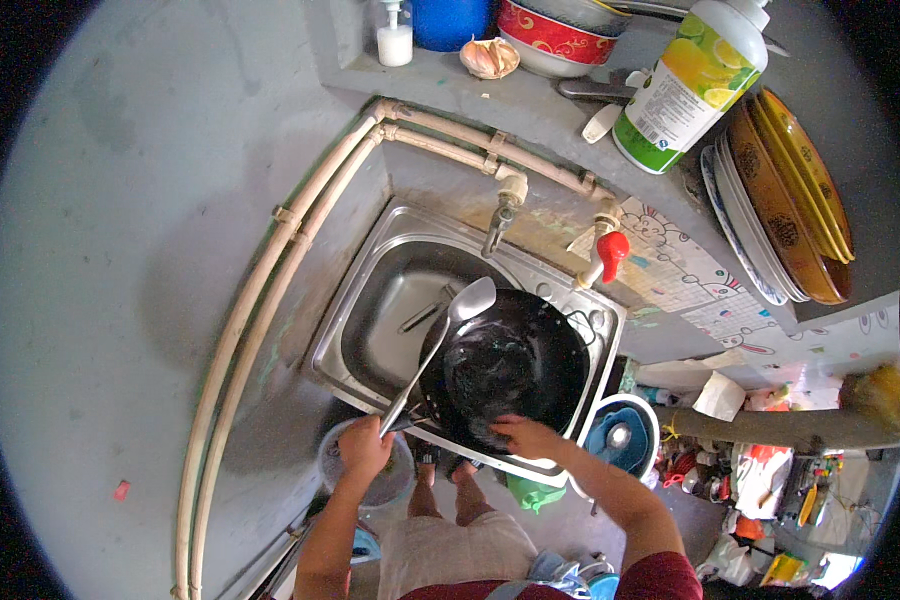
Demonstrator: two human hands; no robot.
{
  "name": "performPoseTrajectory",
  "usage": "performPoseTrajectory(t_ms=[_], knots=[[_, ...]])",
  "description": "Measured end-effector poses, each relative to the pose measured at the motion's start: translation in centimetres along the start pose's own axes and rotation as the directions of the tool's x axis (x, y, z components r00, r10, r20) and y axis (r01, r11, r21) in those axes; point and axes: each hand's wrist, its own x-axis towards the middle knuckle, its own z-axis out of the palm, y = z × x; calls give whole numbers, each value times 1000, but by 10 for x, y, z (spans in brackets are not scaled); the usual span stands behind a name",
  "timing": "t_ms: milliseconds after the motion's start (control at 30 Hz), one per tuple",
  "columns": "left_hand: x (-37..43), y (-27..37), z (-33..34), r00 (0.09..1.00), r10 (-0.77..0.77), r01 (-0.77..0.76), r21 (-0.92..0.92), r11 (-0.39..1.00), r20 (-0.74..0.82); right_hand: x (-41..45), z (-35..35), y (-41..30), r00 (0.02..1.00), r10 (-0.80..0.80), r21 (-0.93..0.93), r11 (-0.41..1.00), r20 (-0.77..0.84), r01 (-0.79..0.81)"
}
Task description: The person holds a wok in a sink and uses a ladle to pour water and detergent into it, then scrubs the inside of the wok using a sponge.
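Note:
My left hand [365, 451] is closed around the handle of a metal wok spatula [429, 360]. The spatula slants up and right, its blade over the far left rim of a black wok [495, 367]. This wok, wet inside, rests tilted in the right part of a stainless steel sink [390, 300]. Close by my left hand is the wok's dark handle [406, 422]; whether the hand touches it too is unclear. My right hand [529, 437] reaches over the wok's near right side, fingers at the inner wall. Anything under those fingers is hidden by blur.
A metal faucet [502, 217] and a red-handled tap [611, 255] project behind the sink. Above is a ledge with garlic [489, 58], a detergent bottle [690, 86] and stacked plates [787, 202]. Below stand a clear bucket [330, 480] and a white basin [651, 420].

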Motion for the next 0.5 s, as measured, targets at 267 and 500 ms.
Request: performPoseTrajectory(t_ms=[267, 500], knots=[[-5, -1, -5, 999, -25, 23, 37, 999, 43, 69, -85, 60, 801, 79, -590, 635, -593, -499], [-2, 2, -5, 999, 3, -5, 55, 998, 39, 150, -20, -1, 793, -13, -293, 933, -609, -210]])
